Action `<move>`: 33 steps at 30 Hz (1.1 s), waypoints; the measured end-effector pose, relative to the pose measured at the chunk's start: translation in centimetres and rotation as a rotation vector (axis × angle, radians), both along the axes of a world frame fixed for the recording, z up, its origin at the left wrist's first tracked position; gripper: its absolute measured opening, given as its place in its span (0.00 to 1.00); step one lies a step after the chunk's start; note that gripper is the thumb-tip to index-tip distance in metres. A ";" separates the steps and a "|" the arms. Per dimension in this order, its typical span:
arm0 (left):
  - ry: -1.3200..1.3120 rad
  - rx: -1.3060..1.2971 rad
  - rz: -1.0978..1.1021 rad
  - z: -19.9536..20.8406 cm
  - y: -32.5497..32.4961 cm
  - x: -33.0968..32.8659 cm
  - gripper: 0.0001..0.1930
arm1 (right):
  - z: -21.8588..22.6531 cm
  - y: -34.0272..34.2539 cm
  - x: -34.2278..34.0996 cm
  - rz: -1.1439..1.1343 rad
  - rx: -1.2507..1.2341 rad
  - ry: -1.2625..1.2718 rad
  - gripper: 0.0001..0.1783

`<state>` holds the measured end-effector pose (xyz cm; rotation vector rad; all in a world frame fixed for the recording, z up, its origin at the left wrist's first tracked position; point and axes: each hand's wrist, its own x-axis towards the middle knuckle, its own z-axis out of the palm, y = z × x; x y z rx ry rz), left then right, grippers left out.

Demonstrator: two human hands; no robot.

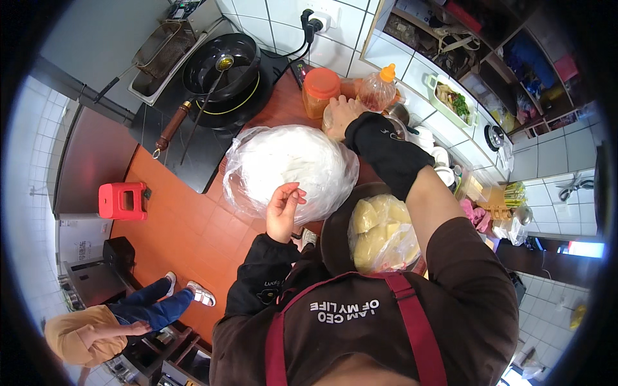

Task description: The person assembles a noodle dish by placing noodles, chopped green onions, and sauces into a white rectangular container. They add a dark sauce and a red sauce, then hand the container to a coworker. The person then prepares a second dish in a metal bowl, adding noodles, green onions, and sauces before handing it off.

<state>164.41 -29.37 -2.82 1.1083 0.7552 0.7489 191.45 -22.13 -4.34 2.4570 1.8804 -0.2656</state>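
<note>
In front of me a clear plastic bag lies spread open around a large mound of white powder. Above its near edge is my left hand, fingers loosely curled in toward the thumb; nothing shows between them. My right hand reaches across to the row of containers by the wall, its fingers closed around a see-through jar, mostly hidden beneath the hand. Close beside it stand an orange-lidded jar and a squeeze bottle with an orange nozzle.
A brown bowl holds bagged peeled potato pieces. To the left, a black wok with a long-handled ladle sits on the stove. A red stool stands on the floor; another person is at lower left.
</note>
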 end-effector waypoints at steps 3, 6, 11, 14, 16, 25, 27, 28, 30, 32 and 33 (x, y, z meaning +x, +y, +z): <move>0.198 0.202 -0.009 0.8 1.3 1.1 0.13 | 2.9 -1.3 0.4 0.037 0.068 0.016 0.42; 0.460 0.833 -0.052 2.6 3.2 4.4 0.36 | 8.1 -4.2 1.0 0.145 0.300 0.128 0.43; 0.540 1.047 -0.268 7.8 2.1 11.3 0.55 | 15.0 -12.6 1.3 0.232 0.385 0.542 0.44; 0.259 0.790 -0.446 8.8 0.7 14.9 0.52 | 15.6 -18.0 4.3 -0.049 0.532 0.925 0.40; 0.118 0.972 -0.448 9.6 0.0 18.5 0.49 | 15.1 -22.3 7.2 -0.349 0.690 1.204 0.37; 0.337 1.549 -0.367 7.6 3.7 37.6 0.44 | 7.7 -39.0 7.3 -0.773 0.836 1.120 0.43; 0.495 1.581 -0.367 6.7 4.7 40.2 0.44 | 5.9 -41.1 6.3 -0.751 0.737 0.951 0.43; 0.546 1.611 -0.364 6.3 5.2 41.3 0.45 | 4.7 -42.0 5.6 -0.803 0.723 0.994 0.43; 0.541 1.645 -0.361 6.5 5.0 43.1 0.45 | 3.8 -43.0 4.7 -0.903 0.702 1.040 0.44; 0.446 1.686 -0.319 6.8 4.7 44.4 0.46 | 1.9 -43.7 3.8 -0.920 0.724 1.042 0.44; 0.418 1.708 -0.322 6.4 5.0 45.0 0.45 | 1.0 -44.0 3.3 -0.929 0.733 1.041 0.44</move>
